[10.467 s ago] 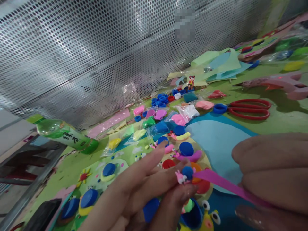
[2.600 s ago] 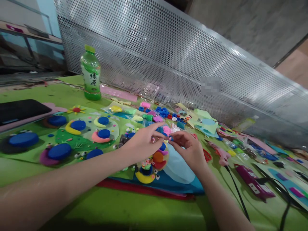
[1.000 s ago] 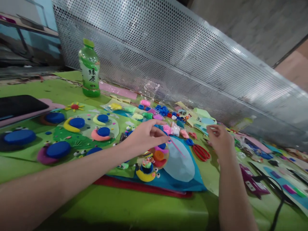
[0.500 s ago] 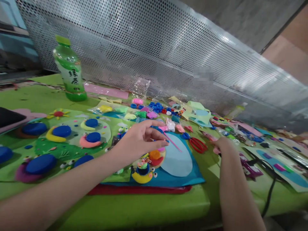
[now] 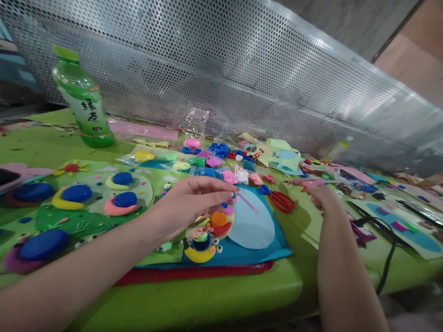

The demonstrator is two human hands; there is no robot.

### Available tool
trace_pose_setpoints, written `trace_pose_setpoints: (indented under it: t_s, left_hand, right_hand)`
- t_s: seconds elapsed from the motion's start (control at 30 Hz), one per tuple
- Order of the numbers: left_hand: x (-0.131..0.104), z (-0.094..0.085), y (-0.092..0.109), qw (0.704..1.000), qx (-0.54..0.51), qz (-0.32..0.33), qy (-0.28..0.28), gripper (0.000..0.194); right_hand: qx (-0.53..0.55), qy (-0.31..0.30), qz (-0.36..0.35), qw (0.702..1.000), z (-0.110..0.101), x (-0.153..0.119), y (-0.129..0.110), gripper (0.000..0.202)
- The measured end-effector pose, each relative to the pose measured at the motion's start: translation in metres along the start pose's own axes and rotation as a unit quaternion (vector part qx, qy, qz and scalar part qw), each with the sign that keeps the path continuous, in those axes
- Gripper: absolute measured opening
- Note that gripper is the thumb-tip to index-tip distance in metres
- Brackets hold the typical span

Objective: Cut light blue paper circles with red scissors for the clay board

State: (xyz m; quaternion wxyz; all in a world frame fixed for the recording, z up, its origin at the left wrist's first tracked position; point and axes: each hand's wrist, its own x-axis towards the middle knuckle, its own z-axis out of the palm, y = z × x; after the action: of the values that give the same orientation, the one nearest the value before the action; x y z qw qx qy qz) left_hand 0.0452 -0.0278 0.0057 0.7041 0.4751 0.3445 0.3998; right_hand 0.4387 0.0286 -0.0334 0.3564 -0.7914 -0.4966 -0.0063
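Observation:
My left hand [image 5: 194,198] hangs over the craft sheets, thumb and forefinger pinched together; anything between the tips is too small to make out. Below the fingertips, a thin pink stick [image 5: 248,203] lies across a light blue oval [image 5: 254,226] on blue felt [image 5: 282,246]. At the right, my right hand [image 5: 323,197] is wrapped round a pink glue gun [image 5: 306,183], whose narrow tip points left. Just left of that hand are red-handled scissors [image 5: 282,202]. A yellow snail figure [image 5: 200,253] with googly eyes sits under my left hand.
A green tea bottle [image 5: 83,101] stands at the back left. Snail shapes with blue caps [image 5: 76,193] cover the green sheet at left. Bagged clay [image 5: 143,157] and bottle caps [image 5: 219,150] lie along the back. A black cable [image 5: 392,249] curves at right.
The fingers of my left hand have come together into a pinch. My right hand has lifted the glue gun slightly, and it now lies more level. The view has shifted a little.

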Motion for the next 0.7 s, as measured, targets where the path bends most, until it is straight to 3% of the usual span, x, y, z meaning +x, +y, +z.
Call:
trace_pose_setpoints:
  t_s: [0.13,0.33,0.43,0.53,0.7]
  left_hand:
    - [0.001,0.0,0.002,0.996,-0.071,-0.04,0.019,0.007]
    - [0.002,-0.005,0.003,0.996,-0.078,-0.033,0.039,0.009]
    - [0.001,-0.005,0.006,0.995,-0.089,-0.039,0.037,0.016]
    - [0.0,-0.004,0.008,0.993,-0.111,-0.039,0.017,0.016]
    - [0.001,-0.005,0.009,0.989,-0.141,-0.043,0.01,0.015]
  right_hand:
    - [0.116,-0.024,0.1,0.988,-0.01,-0.006,-0.022,0.02]
    - [0.315,-0.079,0.103,0.94,-0.022,-0.024,-0.069,0.019]
    - [0.374,-0.144,0.083,0.912,-0.027,-0.038,-0.086,0.021]
    - [0.44,-0.224,0.021,0.869,-0.028,-0.054,-0.102,0.024]
    - [0.466,-0.224,-0.082,0.852,-0.021,-0.082,-0.125,0.022]
